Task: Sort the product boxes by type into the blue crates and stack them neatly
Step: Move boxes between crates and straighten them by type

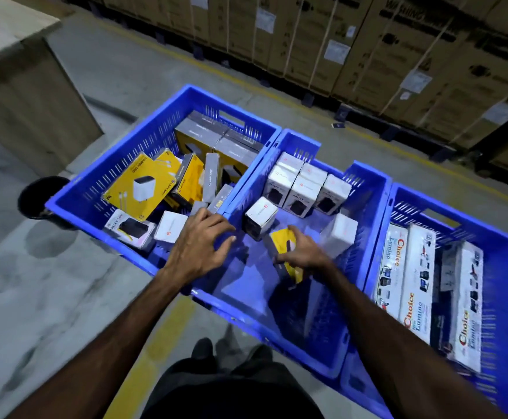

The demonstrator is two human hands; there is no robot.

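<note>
1. Blue slotted plastic makes up the three crates standing side by side on a grey concrete floor (65, 282): the left crate (74, 204), the middle crate (364, 189) and the right crate (506, 240).
2. Glossy cardboard boxes fill the left crate in a jumble: a flat yellow box (139, 189) tilted face up, grey boxes (216, 137) packed at the far wall, small white boxes (171, 226) near the front.
3. White upright boxes (302, 187) stand in a tight cluster at the middle crate's far end; one white box (260, 217) lies tipped near them.
4. Long white printed cartons (417, 279) lie in the right crate, long axes running near to far.
5. Left hand (204, 241) hovers with fingers spread and relaxed above the wall shared by the left and middle crates.
6. Right hand (302, 252) grips a small yellow box (286, 252) inside the middle crate.
7. Brown strapped cartons (398, 46) line the far side; a yellow floor stripe (162, 331) runs underfoot.
</note>
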